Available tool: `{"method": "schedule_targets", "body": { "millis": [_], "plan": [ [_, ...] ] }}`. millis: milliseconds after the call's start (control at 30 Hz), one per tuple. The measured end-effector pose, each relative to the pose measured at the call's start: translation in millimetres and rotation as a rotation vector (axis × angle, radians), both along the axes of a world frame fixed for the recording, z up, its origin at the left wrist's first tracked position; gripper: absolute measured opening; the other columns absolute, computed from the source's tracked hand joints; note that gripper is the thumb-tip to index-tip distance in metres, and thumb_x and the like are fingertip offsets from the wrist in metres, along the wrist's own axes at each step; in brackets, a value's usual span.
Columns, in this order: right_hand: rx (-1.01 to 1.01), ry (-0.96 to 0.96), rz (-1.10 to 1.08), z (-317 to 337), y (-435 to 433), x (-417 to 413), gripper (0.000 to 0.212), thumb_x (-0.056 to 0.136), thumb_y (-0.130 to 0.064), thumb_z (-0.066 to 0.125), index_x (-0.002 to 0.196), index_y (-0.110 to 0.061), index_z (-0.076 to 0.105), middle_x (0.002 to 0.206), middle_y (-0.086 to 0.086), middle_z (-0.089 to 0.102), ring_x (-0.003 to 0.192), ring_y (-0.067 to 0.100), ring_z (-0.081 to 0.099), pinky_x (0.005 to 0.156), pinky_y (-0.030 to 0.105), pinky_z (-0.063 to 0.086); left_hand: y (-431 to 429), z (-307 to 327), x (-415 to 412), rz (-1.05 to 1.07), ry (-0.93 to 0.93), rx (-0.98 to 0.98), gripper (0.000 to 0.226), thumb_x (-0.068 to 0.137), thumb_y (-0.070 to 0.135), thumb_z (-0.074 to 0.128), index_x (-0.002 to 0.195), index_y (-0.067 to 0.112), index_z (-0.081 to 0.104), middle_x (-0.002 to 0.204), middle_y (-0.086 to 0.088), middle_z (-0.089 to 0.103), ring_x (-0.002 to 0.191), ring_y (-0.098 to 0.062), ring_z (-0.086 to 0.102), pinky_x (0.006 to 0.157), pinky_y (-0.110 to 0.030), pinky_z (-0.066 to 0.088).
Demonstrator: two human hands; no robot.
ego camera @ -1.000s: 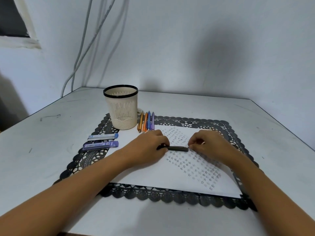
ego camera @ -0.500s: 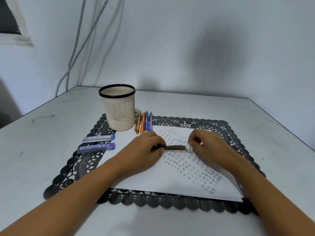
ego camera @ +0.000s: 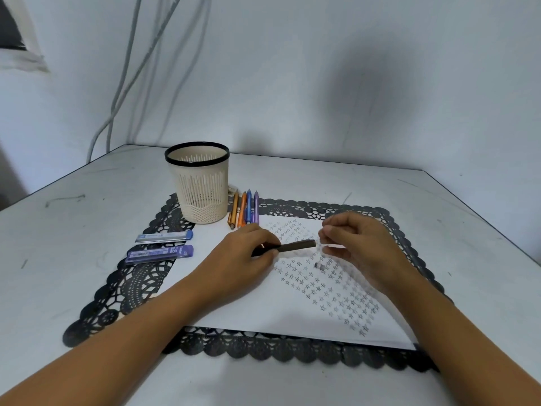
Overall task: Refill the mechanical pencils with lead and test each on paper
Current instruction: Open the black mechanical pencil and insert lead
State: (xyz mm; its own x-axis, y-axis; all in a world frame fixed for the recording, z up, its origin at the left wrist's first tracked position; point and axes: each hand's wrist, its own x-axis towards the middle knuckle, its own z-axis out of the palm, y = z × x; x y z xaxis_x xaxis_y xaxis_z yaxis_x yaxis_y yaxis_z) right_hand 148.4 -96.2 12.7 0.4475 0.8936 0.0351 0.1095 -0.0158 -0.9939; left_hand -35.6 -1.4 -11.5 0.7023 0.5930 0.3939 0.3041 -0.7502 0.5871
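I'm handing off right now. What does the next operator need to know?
Left hand grips the dark pencil over the paper. Right hand pinches a small pale piece at its free end, too blurred to name. A small grey part lies on the paper. Four pencils and two lead cases lie near the cup. Done: many test marks. Left: likely close and test this pencil.

Basket (ego camera: 202, 186) stands behind the lead cases (ego camera: 160, 252); pencils (ego camera: 244, 209) lie just right, seemingly on the mat (ego camera: 131, 285).
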Motion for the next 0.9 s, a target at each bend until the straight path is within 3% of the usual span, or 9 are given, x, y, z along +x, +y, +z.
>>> {"method": "schedule_targets", "body": {
  "millis": [200, 567, 900],
  "plan": [
    [0.038, 0.276, 0.028, 1, 0, -9, 0.009, 0.084, -0.005, 0.058, 0.084, -0.005, 0.066, 0.076, 0.006, 0.071, 0.074, 0.014, 0.066, 0.07, 0.031, 0.057, 2, -1, 1, 0.047, -0.062, -0.037, 0.014, 0.088, 0.019, 0.058, 0.1, 0.021, 0.065, 0.089, 0.018, 0.054, 0.087, 0.004, 0.051, 0.071, -0.003, 0.036],
    [0.08, 0.352, 0.04, 2, -1, -11, 0.014, 0.071, -0.013, 0.064, 0.084, -0.009, 0.068, 0.075, 0.002, 0.072, 0.072, 0.011, 0.067, 0.067, 0.029, 0.057, 1, 0, 2, 0.051, -0.099, -0.057, 0.01, 0.088, 0.02, 0.057, 0.093, 0.029, 0.059, 0.092, 0.014, 0.058, 0.085, 0.003, 0.052, 0.068, -0.004, 0.037],
    [0.102, 0.433, 0.014, 2, 1, -14, 0.014, 0.065, -0.014, 0.066, 0.078, -0.011, 0.071, 0.075, 0.004, 0.072, 0.067, 0.011, 0.067, 0.064, 0.027, 0.056, 0, 0, 3, 0.044, -0.117, -0.034, 0.01, 0.087, 0.018, 0.059, 0.096, 0.023, 0.063, 0.09, 0.011, 0.059, 0.084, 0.0, 0.053, 0.069, -0.006, 0.037]
  ]
}}
